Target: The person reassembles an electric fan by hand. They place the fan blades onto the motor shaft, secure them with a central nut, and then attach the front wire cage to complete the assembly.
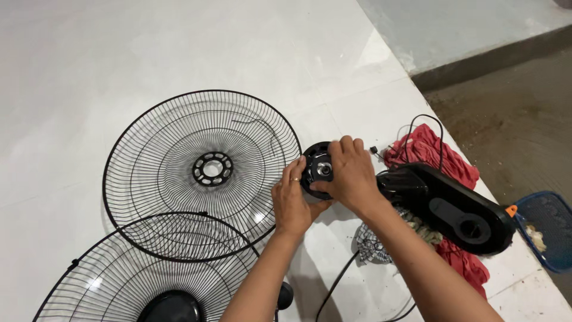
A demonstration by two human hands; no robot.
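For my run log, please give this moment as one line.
left hand: steadies round black fan motor housing | right hand: grips its front | black wire fan guard: flat on white tiled floor

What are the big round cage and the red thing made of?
The round cage looks like thin metal wire with a glossy black coat: fine, even spokes that glint. The red thing looks like soft cloth, since it lies crumpled in folds. The round black part that both hands, left and right, hold seems to be hard plastic, though that is less sure.

A home's tiled floor (149, 53) beside a bare dirt yard (512, 113), serving as a makeshift repair spot: fan grilles (179, 137), red rag (429, 152), blue basket (551, 229).
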